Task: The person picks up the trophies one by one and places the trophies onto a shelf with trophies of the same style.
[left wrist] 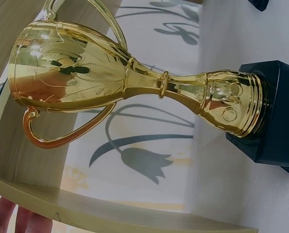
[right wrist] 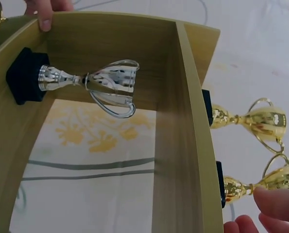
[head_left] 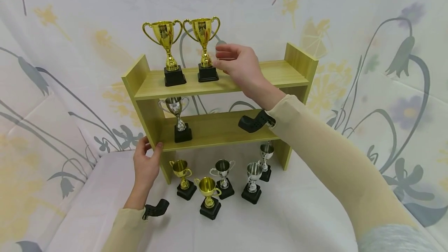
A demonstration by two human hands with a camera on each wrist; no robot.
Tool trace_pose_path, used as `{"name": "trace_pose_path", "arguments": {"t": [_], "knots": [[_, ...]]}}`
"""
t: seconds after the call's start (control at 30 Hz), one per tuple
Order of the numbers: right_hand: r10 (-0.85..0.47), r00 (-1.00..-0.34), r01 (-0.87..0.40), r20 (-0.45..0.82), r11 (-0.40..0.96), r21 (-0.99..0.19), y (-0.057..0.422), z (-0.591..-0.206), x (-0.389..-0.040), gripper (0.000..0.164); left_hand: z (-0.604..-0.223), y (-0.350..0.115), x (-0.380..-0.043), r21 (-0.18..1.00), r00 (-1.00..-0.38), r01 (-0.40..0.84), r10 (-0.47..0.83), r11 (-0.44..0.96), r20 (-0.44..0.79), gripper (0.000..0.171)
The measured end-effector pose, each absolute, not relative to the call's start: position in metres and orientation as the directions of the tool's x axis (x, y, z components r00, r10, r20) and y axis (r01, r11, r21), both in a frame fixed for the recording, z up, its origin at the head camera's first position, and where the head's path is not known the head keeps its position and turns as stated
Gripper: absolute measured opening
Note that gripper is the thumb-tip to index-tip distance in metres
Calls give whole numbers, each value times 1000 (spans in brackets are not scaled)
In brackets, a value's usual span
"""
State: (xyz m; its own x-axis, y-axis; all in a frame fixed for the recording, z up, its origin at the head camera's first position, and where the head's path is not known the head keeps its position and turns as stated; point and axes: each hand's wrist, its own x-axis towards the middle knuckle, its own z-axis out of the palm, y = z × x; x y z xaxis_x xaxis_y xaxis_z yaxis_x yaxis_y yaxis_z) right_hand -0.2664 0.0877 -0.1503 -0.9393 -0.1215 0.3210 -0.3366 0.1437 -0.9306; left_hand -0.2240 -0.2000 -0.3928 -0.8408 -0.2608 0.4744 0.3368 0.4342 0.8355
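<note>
On white cloth [head_left: 280,213] stands a two-tier wooden shelf [head_left: 217,127]. The right hand [head_left: 241,65], its fingers loosely extended and parted from the thumb, is just beside the right gold trophy [head_left: 203,30]; contact cannot be told. The left hand [head_left: 145,166] grips the shelf's left side between thumb and fingers. That trophy and the left gold trophy [head_left: 164,34] stand upright on top, a silver trophy [head_left: 175,106] one board below, five more trophies [head_left: 207,187] on the cloth.
</note>
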Motion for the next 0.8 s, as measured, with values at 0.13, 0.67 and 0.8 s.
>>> {"name": "trace_pose_path", "arguments": {"t": [0.13,0.67,0.8], "knots": [[-123,-928,-366,351,137,-920,92,-155,-262,44,-393,-199,-223,838,-845,334,-257,432,469,43],[-121,-893,-447,432,140,-884,103,-163,-240,40,-393,-199,-223,844,-849,330,-258,422,461,43],[-119,-877,-479,465,164,-862,105,-165,-235,37,-393,-199,-223,841,-845,330,-262,429,466,43]]}}
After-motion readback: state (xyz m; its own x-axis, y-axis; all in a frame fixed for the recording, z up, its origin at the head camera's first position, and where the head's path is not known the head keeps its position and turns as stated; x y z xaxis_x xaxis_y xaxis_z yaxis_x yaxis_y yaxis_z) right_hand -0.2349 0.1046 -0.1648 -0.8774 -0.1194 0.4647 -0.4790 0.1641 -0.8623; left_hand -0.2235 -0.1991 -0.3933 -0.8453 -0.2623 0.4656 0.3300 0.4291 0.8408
